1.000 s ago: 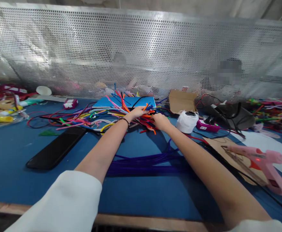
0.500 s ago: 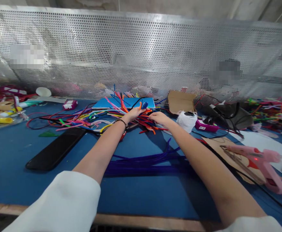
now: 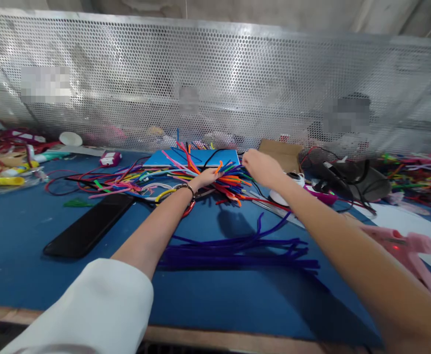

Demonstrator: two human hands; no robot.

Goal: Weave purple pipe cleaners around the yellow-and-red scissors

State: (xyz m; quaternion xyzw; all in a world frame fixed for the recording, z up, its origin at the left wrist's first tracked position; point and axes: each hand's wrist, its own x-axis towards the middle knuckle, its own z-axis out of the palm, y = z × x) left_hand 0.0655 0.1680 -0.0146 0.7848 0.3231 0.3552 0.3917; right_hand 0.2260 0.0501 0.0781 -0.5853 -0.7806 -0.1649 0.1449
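A mixed bundle of colourful pipe cleaners (image 3: 233, 181) lies across the middle of the table, its orange, blue, green and red ends pointing right. My left hand (image 3: 208, 178), a dark bracelet at its wrist, is closed on some of them. Just right of those ends, my right hand (image 3: 262, 166) is raised with its fingers pinched together; whether anything is between them is hidden. Nearer me lies a separate pile of dark blue pipe cleaners (image 3: 233, 253). A blue folder or board (image 3: 160, 158) shows behind the mixed bundle.
A black flat case (image 3: 90, 226) lies at left, a pink glue gun (image 3: 403, 248) at right, partly behind my right forearm. A cardboard box (image 3: 284, 153) and a magenta box (image 3: 322, 196) sit beyond it. A perforated metal screen (image 3: 215, 73) closes the back.
My right hand has risen and moved right, away from the pipe cleaner ends. The right forearm now covers part of the glue gun. My left hand keeps its hold.
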